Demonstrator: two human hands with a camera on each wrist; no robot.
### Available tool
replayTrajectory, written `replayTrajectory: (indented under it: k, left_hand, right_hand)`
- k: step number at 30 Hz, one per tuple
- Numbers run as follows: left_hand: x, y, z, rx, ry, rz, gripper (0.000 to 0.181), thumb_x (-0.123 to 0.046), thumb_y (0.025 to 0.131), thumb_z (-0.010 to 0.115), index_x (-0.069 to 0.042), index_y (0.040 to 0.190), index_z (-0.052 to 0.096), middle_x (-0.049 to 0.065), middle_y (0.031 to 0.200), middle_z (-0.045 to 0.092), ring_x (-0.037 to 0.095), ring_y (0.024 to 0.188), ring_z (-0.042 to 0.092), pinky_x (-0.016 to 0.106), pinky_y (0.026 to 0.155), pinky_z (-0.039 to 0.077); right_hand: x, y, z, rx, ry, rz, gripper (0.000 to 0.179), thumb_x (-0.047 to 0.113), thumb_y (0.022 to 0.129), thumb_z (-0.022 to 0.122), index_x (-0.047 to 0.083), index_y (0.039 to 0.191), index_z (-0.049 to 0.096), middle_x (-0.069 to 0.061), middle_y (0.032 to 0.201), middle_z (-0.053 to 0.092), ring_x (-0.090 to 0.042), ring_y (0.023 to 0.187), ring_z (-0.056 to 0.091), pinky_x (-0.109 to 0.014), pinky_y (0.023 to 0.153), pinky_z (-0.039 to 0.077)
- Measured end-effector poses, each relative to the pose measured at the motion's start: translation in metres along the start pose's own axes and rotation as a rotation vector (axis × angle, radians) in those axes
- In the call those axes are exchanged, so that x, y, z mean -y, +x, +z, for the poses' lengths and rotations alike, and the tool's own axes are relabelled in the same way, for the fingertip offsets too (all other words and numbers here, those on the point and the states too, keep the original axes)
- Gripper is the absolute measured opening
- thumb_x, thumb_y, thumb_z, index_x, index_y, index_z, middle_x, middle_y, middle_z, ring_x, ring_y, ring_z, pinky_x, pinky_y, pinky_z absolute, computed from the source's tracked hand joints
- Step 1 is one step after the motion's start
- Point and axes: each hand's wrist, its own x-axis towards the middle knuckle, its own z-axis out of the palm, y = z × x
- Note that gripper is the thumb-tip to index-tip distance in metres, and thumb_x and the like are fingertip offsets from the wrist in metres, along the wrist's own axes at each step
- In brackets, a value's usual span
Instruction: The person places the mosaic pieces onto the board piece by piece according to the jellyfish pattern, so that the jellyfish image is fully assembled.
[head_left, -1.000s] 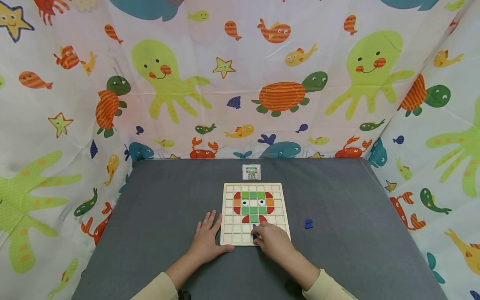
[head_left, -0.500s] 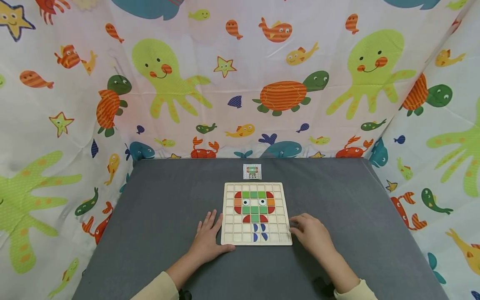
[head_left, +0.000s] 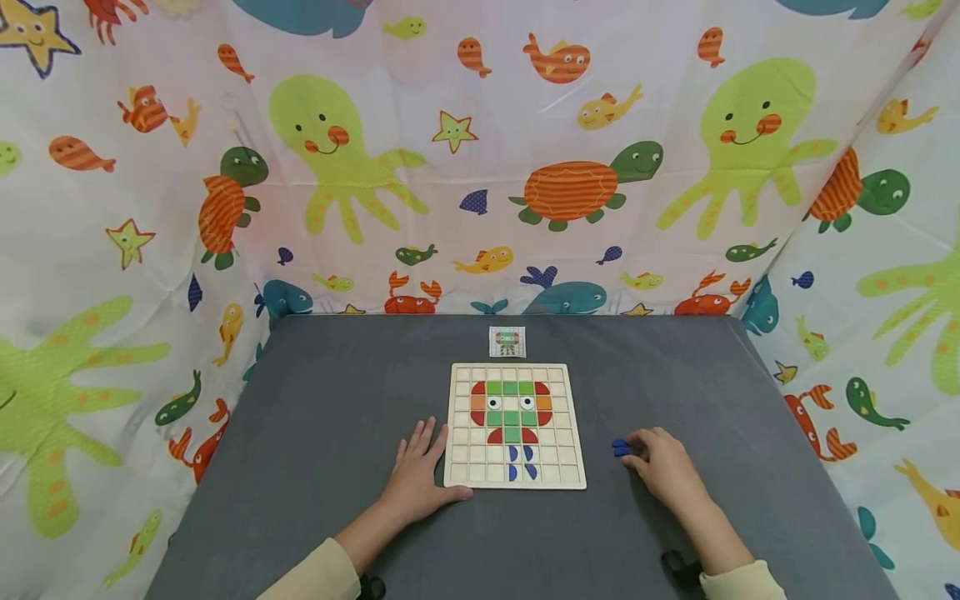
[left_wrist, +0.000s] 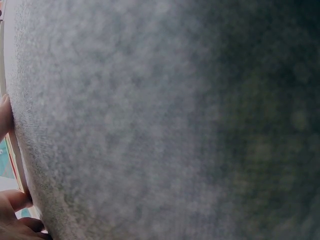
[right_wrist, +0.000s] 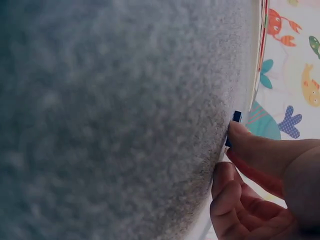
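Note:
My left hand (head_left: 420, 479) lies with its fingers spread, steadying the left edge and lower left corner of a square wooden grid board (head_left: 558, 475). Red, green and orange tiles on the board form a face with two eye tiles. Below them are several blue half-round tiles (head_left: 513, 472). To the right of the board, two loose blue tiles (head_left: 620, 447) lie on the grey table, and my right hand (head_left: 663, 467) pinches at them with thumb and index finger. In the right wrist view the thumb covers part of a dark blue tile (right_wrist: 236, 116).
A small picture card (head_left: 507, 342) with a similar figure lies behind the board. The grey table (head_left: 360, 375) is bounded at the back and sides by a curtain (head_left: 480, 100) printed with sea animals.
My right hand has left a blue tile on the board's lower rows and moved right to the loose blue tiles. My left hand has stayed at the board's edge.

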Motion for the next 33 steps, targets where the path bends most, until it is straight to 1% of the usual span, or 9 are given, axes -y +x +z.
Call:
replayTrajectory:
  k: [6, 8, 12, 17, 20, 22, 26, 29, 33]
  left_hand:
    - [-0.001, 0.001, 0.0, 0.005, 0.008, 0.001, 0.116, -0.068, 0.074, 0.078, -0.01, 0.161, 0.028, 0.014, 0.169, 0.016, 0.035, 0.157, 0.01, 0.062, 0.122, 0.014]
    - [0.0, 0.001, -0.001, 0.005, 0.005, -0.001, 0.116, -0.068, 0.074, 0.079, -0.01, 0.161, 0.028, 0.015, 0.169, 0.016, 0.036, 0.157, 0.01, 0.062, 0.122, 0.014]
    - [0.0, 0.001, -0.002, 0.007, 0.006, -0.003, 0.116, -0.068, 0.074, 0.078, -0.011, 0.161, 0.028, 0.014, 0.169, 0.016, 0.035, 0.157, 0.01, 0.062, 0.122, 0.014]
    - [-0.001, 0.002, -0.001, 0.008, 0.013, -0.003, 0.116, -0.069, 0.074, 0.078, -0.011, 0.161, 0.027, 0.014, 0.169, 0.015, 0.035, 0.157, 0.01, 0.062, 0.122, 0.014]
    - [-0.002, 0.002, -0.001, 0.008, 0.008, -0.001, 0.116, -0.068, 0.074, 0.078, -0.011, 0.161, 0.028, 0.014, 0.169, 0.016, 0.036, 0.157, 0.01, 0.062, 0.122, 0.014]
    - [-0.002, 0.0, -0.002, 0.006, 0.003, 0.004, 0.115, -0.067, 0.074, 0.079, -0.01, 0.161, 0.028, 0.015, 0.169, 0.016, 0.037, 0.157, 0.011, 0.063, 0.122, 0.015]
    - [-0.002, -0.001, -0.002, -0.004, -0.001, 0.005, 0.114, -0.065, 0.074, 0.08, -0.01, 0.16, 0.029, 0.016, 0.168, 0.017, 0.037, 0.156, 0.011, 0.063, 0.122, 0.015]
    - [-0.002, -0.001, -0.002, -0.005, 0.005, 0.005, 0.114, -0.066, 0.074, 0.079, -0.01, 0.16, 0.029, 0.016, 0.168, 0.017, 0.037, 0.156, 0.011, 0.063, 0.122, 0.015]
    - [-0.003, -0.002, -0.002, 0.0, 0.001, 0.004, 0.114, -0.066, 0.075, 0.079, -0.01, 0.16, 0.028, 0.016, 0.169, 0.017, 0.037, 0.156, 0.011, 0.063, 0.122, 0.015]
  right_hand:
    - [-0.001, 0.005, 0.003, -0.012, -0.018, -0.027, 0.032, 0.015, 0.084, 0.082, 0.001, 0.112, 0.072, -0.009, 0.092, 0.065, -0.017, 0.074, 0.06, -0.04, 0.068, 0.052]
    - [0.001, 0.007, 0.004, -0.004, -0.017, -0.033, 0.029, 0.015, 0.085, 0.082, 0.003, 0.109, 0.073, -0.008, 0.091, 0.065, -0.016, 0.074, 0.059, -0.039, 0.068, 0.051]
    - [0.003, 0.008, 0.004, 0.015, -0.007, -0.022, 0.021, 0.012, 0.085, 0.08, 0.002, 0.102, 0.073, -0.008, 0.089, 0.064, -0.017, 0.075, 0.059, -0.038, 0.067, 0.051]
    - [0.002, 0.009, 0.001, 0.018, -0.001, -0.006, 0.022, 0.007, 0.085, 0.078, 0.0, 0.104, 0.072, -0.008, 0.088, 0.064, -0.019, 0.076, 0.06, -0.04, 0.068, 0.052]
    - [0.0, 0.007, 0.0, 0.008, -0.012, 0.035, 0.021, 0.009, 0.085, 0.078, 0.0, 0.103, 0.07, -0.005, 0.082, 0.065, -0.019, 0.072, 0.06, -0.04, 0.065, 0.05]
    - [-0.001, 0.004, -0.002, 0.008, -0.024, 0.075, 0.018, 0.013, 0.086, 0.078, 0.002, 0.096, 0.067, -0.003, 0.077, 0.064, -0.018, 0.068, 0.058, -0.038, 0.06, 0.047]
    - [-0.004, 0.001, -0.007, 0.05, -0.004, 0.138, 0.025, 0.025, 0.09, 0.077, 0.006, 0.086, 0.062, -0.001, 0.071, 0.061, -0.016, 0.061, 0.054, -0.034, 0.055, 0.042]
    - [-0.008, 0.001, -0.012, 0.091, 0.037, 0.112, 0.023, 0.024, 0.087, 0.08, 0.006, 0.095, 0.068, -0.002, 0.076, 0.064, -0.015, 0.067, 0.058, -0.035, 0.059, 0.047]
    - [-0.014, 0.001, -0.014, 0.123, 0.067, 0.035, 0.029, 0.014, 0.082, 0.084, 0.005, 0.107, 0.074, -0.004, 0.089, 0.068, -0.015, 0.077, 0.065, -0.037, 0.068, 0.054]
